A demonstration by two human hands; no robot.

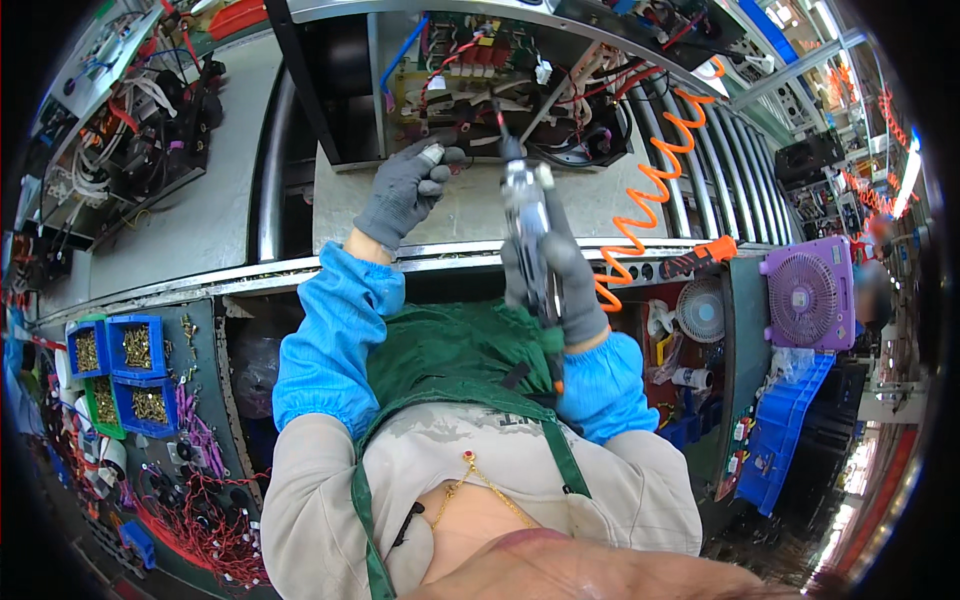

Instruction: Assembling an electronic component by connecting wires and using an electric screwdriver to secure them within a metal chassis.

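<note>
My right hand (568, 280), in a grey glove, is wrapped round a silver-and-black power screwdriver (524, 205). The tool stands nearly upright in the picture, its bit directed at the open metal-framed unit (350, 162) in front of me. Bundled wires (490, 110) and a circuit board (475, 55) show inside that unit. At the unit's near edge, my gloved left hand (405, 190) has its fingertips drawn together. Whatever small thing they may hold is too small to make out. Blue sleeves cover both forearms.
An orange coiled hose (655, 185) hangs right of my right hand, beside metal rollers (700, 180). An orange-and-black tool (700, 258) lies on the bench edge. Screw-filled blue bins (140, 378) and red wires (205, 525) lie left; a purple fan (805, 295) stands right. Another wired unit (150, 150) sits far left.
</note>
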